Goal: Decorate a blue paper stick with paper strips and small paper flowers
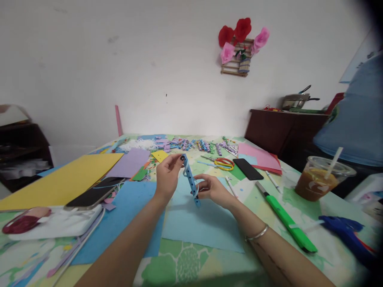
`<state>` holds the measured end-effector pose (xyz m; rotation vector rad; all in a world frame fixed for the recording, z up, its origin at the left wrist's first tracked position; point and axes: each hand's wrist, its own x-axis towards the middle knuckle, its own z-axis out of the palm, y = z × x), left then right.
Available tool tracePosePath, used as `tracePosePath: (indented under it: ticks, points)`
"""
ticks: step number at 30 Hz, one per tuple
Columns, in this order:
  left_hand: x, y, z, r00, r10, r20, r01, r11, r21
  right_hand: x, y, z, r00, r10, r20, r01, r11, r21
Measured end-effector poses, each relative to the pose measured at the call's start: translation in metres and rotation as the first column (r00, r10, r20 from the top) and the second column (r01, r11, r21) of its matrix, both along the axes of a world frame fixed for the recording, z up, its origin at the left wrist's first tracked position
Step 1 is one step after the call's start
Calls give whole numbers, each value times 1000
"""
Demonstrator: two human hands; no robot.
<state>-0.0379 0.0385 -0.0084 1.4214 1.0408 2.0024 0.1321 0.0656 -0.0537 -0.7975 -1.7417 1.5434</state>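
Observation:
My left hand [168, 175] pinches the upper end of a narrow blue paper tube [190, 179] marked with a row of dark dots. Lower down, the fingers of my right hand [213, 190] are closed on the same tube, which tilts above the table. A thin pale-blue strip [185, 171] loops around it; part of the strip is behind the fingers. Beneath both hands lies a light-blue paper sheet [203, 235], overlapping a darker blue sheet [119, 223].
To the right are scissors [224, 163], a black phone [247, 169], a green utility knife [289, 223], a blue glue gun [344, 231] and an iced drink [318, 181]. Yellow card [68, 175], another phone [94, 193] and a white power strip [62, 223] lie left. Several small rolled paper pieces [203, 145] lie behind.

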Motion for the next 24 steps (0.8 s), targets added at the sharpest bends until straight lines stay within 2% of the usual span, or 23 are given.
tracePosePath:
  ticks: [14,18,24]
  points:
    - [-7,6,-5,1000,0,21,0,1000,-16,-2,-5,4,999,33,-13,-34,999,-42]
    - [-5,3,-3,1000,-14,-26,15,999,45,0,-3,3,999,24,-29,-25,999,-44]
    - [-4,-1,-1,988,56,-145,-38,992,122,0,-5,6,998,19,-51,-23,997,-79]
